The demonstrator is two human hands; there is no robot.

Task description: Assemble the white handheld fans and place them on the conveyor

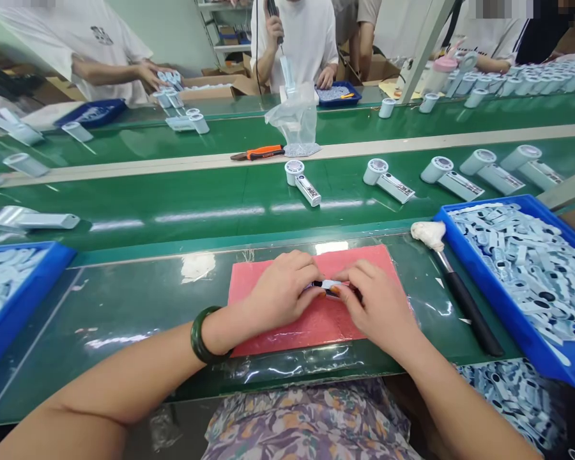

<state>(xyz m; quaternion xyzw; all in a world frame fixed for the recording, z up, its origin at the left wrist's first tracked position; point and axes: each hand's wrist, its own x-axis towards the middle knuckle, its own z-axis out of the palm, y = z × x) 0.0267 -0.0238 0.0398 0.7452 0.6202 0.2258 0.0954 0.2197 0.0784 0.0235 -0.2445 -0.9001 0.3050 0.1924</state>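
Observation:
Between my two hands, low over a red mat (278, 332), is a small light-blue and black plastic part (329, 285). My left hand (285, 284), with a dark green bangle on its wrist, pinches the left end. Closed on the right end are the thumb and fingers of my right hand (376, 303). My fingers cover most of the part, so its full shape is hidden. To the right of the mat lies a hammer (460, 294) with a black handle and a white-wrapped head.
Blue trays of small light-blue parts stand at right (522, 211) and left (52, 255). Beyond the bench, a green conveyor (220, 211) carries several light-blue handheld devices (303, 182). Orange-handled pliers (263, 152) and a plastic bag (297, 121) lie on the divider. Several co-workers stand opposite.

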